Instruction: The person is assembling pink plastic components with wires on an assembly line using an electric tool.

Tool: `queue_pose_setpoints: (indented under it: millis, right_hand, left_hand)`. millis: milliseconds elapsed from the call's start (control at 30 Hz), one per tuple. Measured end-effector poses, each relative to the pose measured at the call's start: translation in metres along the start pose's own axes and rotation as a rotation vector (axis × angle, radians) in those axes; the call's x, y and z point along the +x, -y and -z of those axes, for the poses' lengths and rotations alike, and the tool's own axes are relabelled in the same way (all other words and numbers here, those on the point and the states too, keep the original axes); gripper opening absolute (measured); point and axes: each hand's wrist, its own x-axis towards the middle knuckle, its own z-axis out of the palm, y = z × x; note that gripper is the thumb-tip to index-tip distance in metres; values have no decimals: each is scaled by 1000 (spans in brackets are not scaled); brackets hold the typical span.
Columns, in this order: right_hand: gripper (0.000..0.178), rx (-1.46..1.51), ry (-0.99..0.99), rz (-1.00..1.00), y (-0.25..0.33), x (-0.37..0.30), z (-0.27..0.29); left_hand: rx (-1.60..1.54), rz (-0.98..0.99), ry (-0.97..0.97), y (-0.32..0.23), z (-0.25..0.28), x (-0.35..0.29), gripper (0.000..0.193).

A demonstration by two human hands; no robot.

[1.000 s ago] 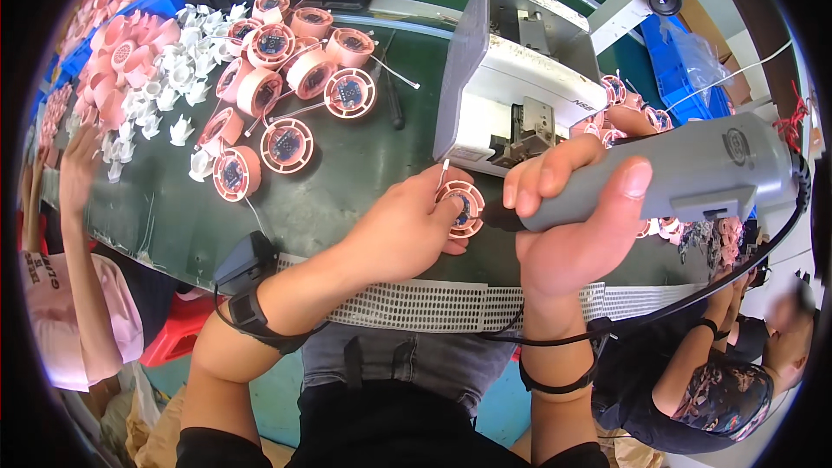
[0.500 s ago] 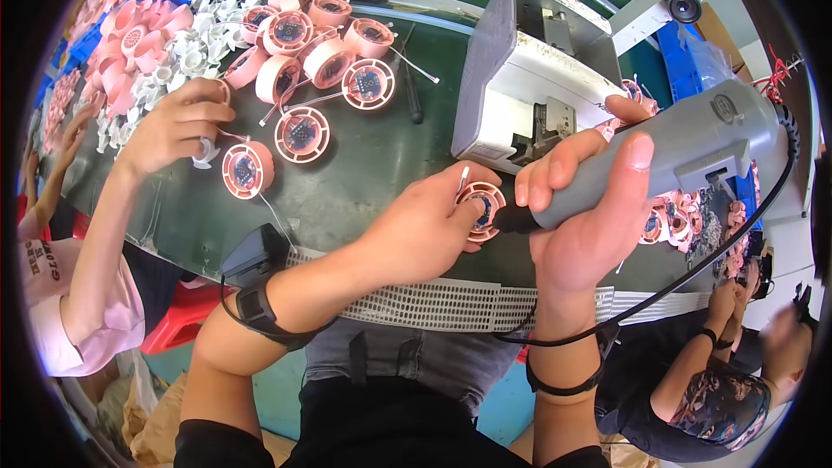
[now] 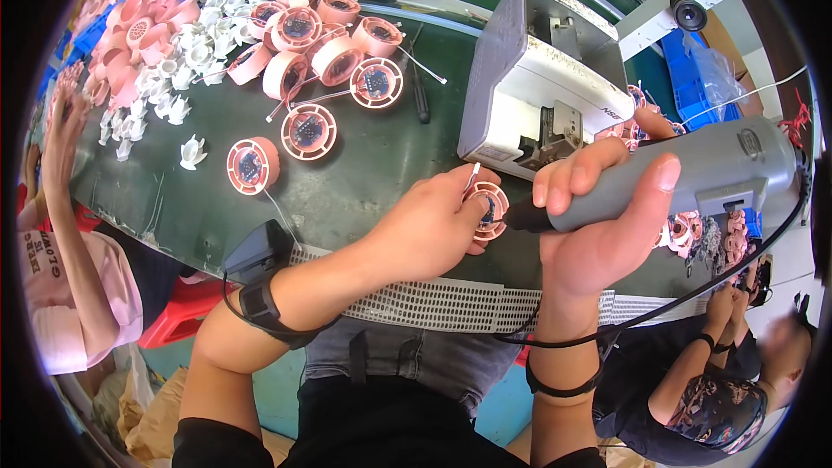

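My left hand (image 3: 442,224) is closed round a round pink housing (image 3: 491,211) with a dark circuit board inside, tilted towards my right side. A white plug on a short wire sticks up by the fingers. In my right hand (image 3: 598,234) lies a thick grey electric screwdriver (image 3: 659,178), its black nose pointing left and close to the housing's open face. Whether the bit touches the housing is hidden. The thumb stretches along the tool while the fingers wrap over it. A black cable runs from its rear end down past my right wrist.
Several pink housings with boards (image 3: 308,131) lie beyond my left arm, beside white plastic parts (image 3: 192,152). A black-handled screwdriver (image 3: 420,100) lies there too. A white and grey machine (image 3: 542,78) stands just ahead of my hands. Co-workers sit on both sides.
The grey electric screwdriver and my right hand have shifted slightly right. The co-worker's hand at the left has drawn back from the pink housings, and a white part now lies alone there.
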Motion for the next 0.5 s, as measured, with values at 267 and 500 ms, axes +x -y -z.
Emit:
queue_pose_setpoints:
  millis: [267, 500]
  right_hand:
    - [49, 39, -64, 96, 9, 7, 7]
    - [49, 54, -89, 99, 8, 13, 15]
  left_hand:
    - [146, 58, 7, -7, 1, -7, 31]
    - [279, -252, 50, -5, 2, -12, 27]
